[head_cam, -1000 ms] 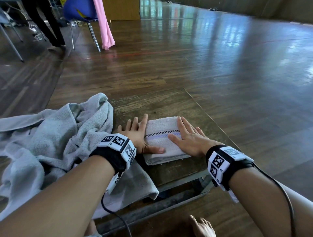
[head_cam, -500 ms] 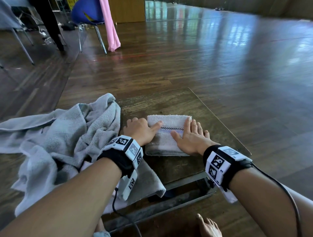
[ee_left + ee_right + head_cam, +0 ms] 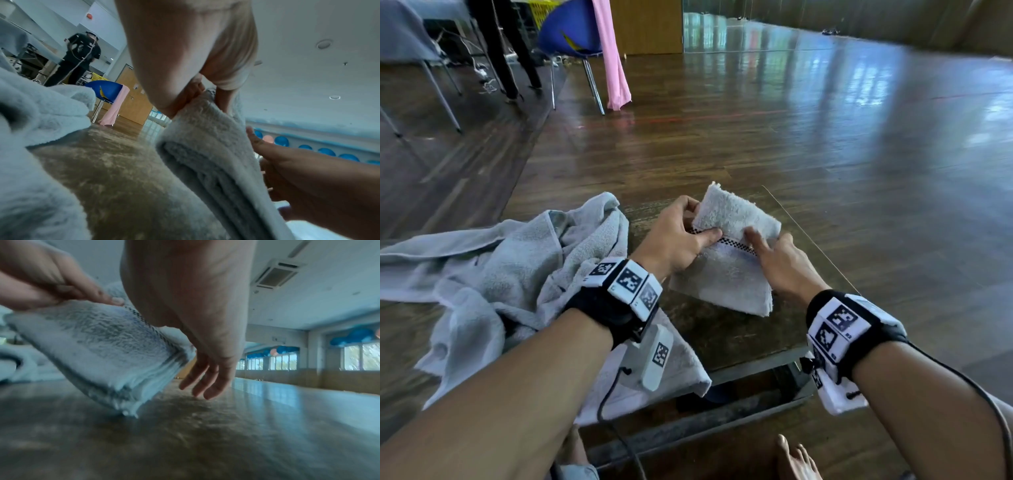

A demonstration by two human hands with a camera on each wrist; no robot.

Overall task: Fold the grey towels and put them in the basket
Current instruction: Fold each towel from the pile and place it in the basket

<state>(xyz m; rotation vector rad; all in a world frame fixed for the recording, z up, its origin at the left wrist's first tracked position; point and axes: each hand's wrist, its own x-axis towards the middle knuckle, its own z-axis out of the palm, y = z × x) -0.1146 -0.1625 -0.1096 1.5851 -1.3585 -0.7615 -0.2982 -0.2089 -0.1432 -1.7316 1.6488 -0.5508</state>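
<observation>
A small folded grey towel with a checkered band stands tilted on the wooden table, its near corner touching the top and its far end raised. My left hand grips the raised left side, thumb on the band and fingers behind. My right hand lays its thumb on the band; in the right wrist view its fingers hang straight beside the towel's right edge. The left wrist view shows the layered towel edge between both hands. A yellow basket stands far back.
A large crumpled grey towel covers the table's left half and hangs over the front edge. The table's right edge runs close to my right hand. Beyond are a blue chair, a pink cloth and a person's legs.
The folded towel lay flat under both palms. Now my left hand has gripped its side and raised it off the table, and my right hand has shifted to the right edge.
</observation>
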